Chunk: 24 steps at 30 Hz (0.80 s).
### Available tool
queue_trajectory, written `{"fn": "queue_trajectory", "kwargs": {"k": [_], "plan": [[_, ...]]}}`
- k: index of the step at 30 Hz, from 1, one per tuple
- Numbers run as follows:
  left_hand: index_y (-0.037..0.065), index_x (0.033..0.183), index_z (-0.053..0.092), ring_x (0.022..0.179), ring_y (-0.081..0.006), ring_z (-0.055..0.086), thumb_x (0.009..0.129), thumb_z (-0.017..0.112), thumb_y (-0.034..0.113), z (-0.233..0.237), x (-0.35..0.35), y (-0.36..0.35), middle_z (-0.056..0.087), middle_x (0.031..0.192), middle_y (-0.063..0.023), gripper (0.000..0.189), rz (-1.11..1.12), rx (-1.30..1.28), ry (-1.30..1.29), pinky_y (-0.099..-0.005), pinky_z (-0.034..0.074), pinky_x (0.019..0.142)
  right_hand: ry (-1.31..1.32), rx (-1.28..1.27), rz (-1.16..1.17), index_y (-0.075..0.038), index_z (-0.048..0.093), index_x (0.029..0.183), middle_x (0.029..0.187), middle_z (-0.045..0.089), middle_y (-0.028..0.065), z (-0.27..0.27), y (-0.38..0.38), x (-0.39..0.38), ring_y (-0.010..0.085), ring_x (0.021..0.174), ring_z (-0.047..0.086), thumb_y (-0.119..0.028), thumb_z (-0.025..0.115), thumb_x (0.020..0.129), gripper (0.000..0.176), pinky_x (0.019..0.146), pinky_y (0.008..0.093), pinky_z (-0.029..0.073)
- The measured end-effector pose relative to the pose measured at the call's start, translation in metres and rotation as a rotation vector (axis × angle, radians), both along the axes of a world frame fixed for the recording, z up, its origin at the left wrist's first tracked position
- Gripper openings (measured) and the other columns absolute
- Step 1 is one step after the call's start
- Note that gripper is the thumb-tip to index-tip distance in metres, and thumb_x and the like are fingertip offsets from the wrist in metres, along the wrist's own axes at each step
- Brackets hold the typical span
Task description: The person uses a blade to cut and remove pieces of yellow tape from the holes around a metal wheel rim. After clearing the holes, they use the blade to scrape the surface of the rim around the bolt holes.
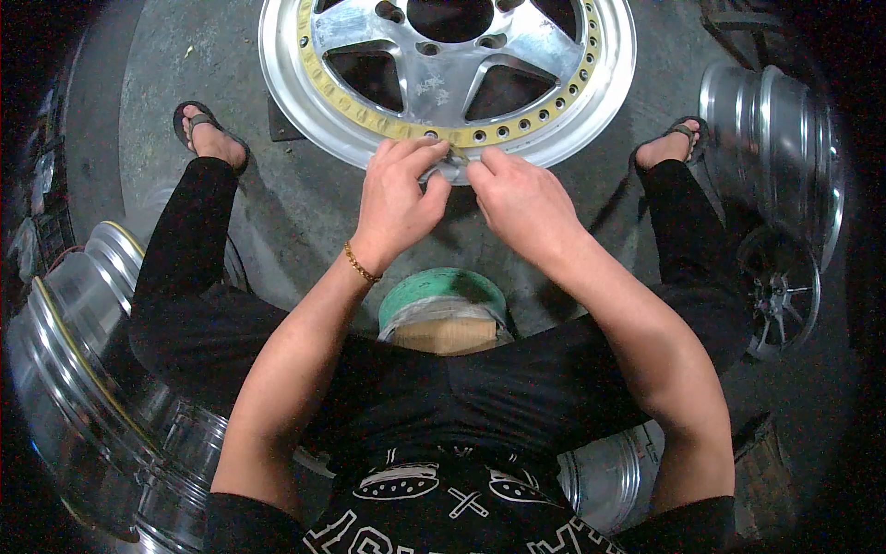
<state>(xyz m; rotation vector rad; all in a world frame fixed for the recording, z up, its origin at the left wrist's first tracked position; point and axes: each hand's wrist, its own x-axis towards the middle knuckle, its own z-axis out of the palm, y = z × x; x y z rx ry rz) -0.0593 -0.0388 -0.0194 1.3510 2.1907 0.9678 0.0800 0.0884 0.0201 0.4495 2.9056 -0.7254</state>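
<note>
A large silver alloy wheel (434, 69) lies face up on the floor in front of me. Yellow tape (346, 104) runs round its bolt ring; the left stretch covers most of the holes, while bolt holes show through on the right. My left hand (401, 189) rests at the wheel's near edge, fingers stretched over the tape and thumb apart. Just right of it, my right hand (521, 196) has its fingers curled in a pinch at the tape, where a small yellowish bit shows between the hands. The fingertips partly hide that spot.
Stacked metal rims (83, 360) stand at the left, one with a yellow edge. More rims (775, 157) and a dark spoked wheel (780, 300) stand at the right. A green round container (443, 282) with a cardboard piece (448, 335) is between my legs. My feet flank the wheel.
</note>
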Motion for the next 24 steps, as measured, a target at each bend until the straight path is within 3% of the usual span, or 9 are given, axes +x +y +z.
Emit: {"fn": "queue_trajectory", "kwargs": {"k": [6,9,18,20,24], "plan": [[-0.001,0.106,0.073,0.101,-0.0365,0.061,0.077,0.062,0.007,-0.0002,0.0004,-0.0002,0.070,0.111,-0.0175,0.032,0.003,0.017,0.012,-0.0430,0.048,0.094,-0.001,-0.006,0.006,0.000,0.062,0.090,0.092,0.063,0.0158,-0.0013,0.0007,0.0011,0.0341,0.088,0.070,-0.010,0.057,0.087,0.012,0.072,0.0447,0.059],[0.001,0.113,0.072,0.103,-0.0350,0.061,0.080,0.061,0.006,-0.0027,-0.0016,-0.0024,0.069,0.115,-0.0154,0.035,-0.032,-0.019,0.034,-0.0415,0.049,0.095,-0.006,0.016,0.001,0.000,0.063,0.088,0.090,0.063,0.0153,-0.0019,0.0012,0.0012,0.0334,0.085,0.070,-0.010,0.057,0.087,0.011,0.070,0.0444,0.059],[0.002,0.102,0.076,0.101,-0.0333,0.061,0.077,0.063,0.007,-0.0039,0.0006,-0.0023,0.071,0.109,-0.0120,0.029,-0.028,0.011,0.036,-0.0424,0.049,0.092,0.024,0.108,0.060,-0.002,0.063,0.084,0.087,0.062,0.0126,-0.0056,0.0063,0.0023,0.0307,0.082,0.070,-0.012,0.059,0.085,0.011,0.068,0.0433,0.059],[0.002,0.109,0.074,0.101,-0.0333,0.061,0.079,0.061,0.007,-0.0024,0.0004,-0.0023,0.070,0.114,-0.0141,0.034,-0.052,-0.012,0.056,-0.0411,0.049,0.093,0.043,0.116,0.059,-0.003,0.063,0.084,0.087,0.062,0.0118,-0.0071,0.0078,0.0020,0.0302,0.082,0.070,-0.013,0.059,0.085,0.010,0.068,0.0432,0.059],[0.002,0.108,0.075,0.101,-0.0333,0.061,0.079,0.061,0.007,-0.0018,0.0012,-0.0032,0.070,0.114,-0.0141,0.033,-0.050,-0.014,0.054,-0.0411,0.049,0.095,0.077,0.165,0.077,-0.005,0.062,0.085,0.087,0.062,0.0101,-0.0050,0.0093,0.0003,0.0288,0.085,0.069,-0.014,0.060,0.084,0.010,0.068,0.0424,0.059]]}}
